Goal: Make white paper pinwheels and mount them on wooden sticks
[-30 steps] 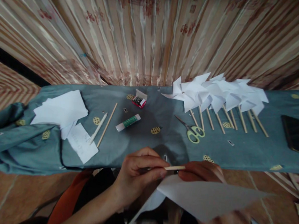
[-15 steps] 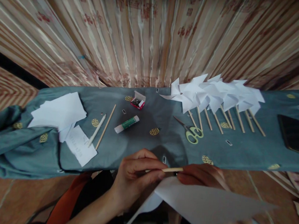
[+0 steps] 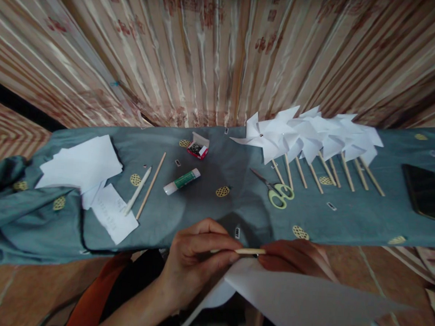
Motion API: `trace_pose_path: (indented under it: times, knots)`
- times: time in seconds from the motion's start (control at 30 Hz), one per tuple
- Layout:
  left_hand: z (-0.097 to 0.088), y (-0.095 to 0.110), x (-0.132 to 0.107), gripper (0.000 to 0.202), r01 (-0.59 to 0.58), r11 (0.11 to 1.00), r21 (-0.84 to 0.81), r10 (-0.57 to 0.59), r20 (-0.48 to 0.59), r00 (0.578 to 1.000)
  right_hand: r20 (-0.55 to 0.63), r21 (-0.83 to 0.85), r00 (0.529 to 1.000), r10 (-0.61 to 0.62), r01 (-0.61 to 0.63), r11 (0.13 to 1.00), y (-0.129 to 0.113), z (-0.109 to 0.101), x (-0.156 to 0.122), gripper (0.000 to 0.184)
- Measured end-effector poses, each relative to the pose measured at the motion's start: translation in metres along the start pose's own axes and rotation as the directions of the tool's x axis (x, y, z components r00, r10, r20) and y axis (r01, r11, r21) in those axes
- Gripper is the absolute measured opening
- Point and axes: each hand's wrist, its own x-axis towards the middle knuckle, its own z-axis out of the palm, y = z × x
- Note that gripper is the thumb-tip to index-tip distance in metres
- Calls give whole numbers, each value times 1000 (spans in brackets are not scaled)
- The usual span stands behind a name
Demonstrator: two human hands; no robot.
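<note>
Between thumb and fingers, my left hand (image 3: 193, 260) pinches a thin wooden stick (image 3: 251, 251) just beyond the table's front edge. My right hand (image 3: 296, 256) is closed around the stick's right end; part of it is hidden by the white paper pinwheel (image 3: 305, 301). The pinwheel hangs below the stick, its large folded blade spreading right. Near the right fingertips a small shiny pin (image 3: 257, 255) shows at the stick. How the pin sits in the stick and paper is hard to make out.
On the green-grey cloth (image 3: 207, 211) lie several finished pinwheels (image 3: 307, 136), scissors (image 3: 280, 194), a glue stick (image 3: 182, 181) and an open box of pins (image 3: 198, 147). Leftward are paper sheets (image 3: 85, 162), a white pencil (image 3: 138, 191) and another stick (image 3: 151, 186). A phone (image 3: 426, 192) lies right.
The stick has tilted slightly to lie more level between my hands. Both hands keep their hold, and the whole view has shifted a little.
</note>
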Motion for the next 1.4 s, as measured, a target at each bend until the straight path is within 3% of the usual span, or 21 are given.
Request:
trace_pose_path:
  times: [0.2,0.37,0.63,0.8,0.97,1.07,1.13,1.27,1.4]
  knots:
    - [-1,-3,-2,17,-29,999,28,28,12,1000,0,-39,1000,-9,9,999,2,-1,4,20]
    - [-1,-3,-2,16,-51,998,38,50,16,999,117,-62,987,-110,118,991,10,-7,7,17]
    - [-1,0,0,14,-62,996,62,61,17,998,110,9,993,-45,45,999,9,-4,-1,20]
    - [-1,0,0,14,-78,993,85,76,23,997,8,52,995,97,-97,994,3,3,-9,25]
    - [-2,2,0,15,-107,987,122,104,35,994,-2,92,997,75,-74,993,1,0,-2,32]
    - [-2,2,-1,17,-105,984,144,100,46,994,-41,103,998,57,-53,993,1,2,0,24]
    - [-1,1,-1,15,-88,985,146,82,47,996,-53,126,992,115,-108,986,2,6,0,17]
    - [3,-7,-1,12,71,992,104,-70,-6,997,-32,287,922,387,-362,887,5,17,4,5]
    - [6,-22,0,12,235,971,49,-234,-37,972,126,446,783,610,-594,670,15,31,9,15]
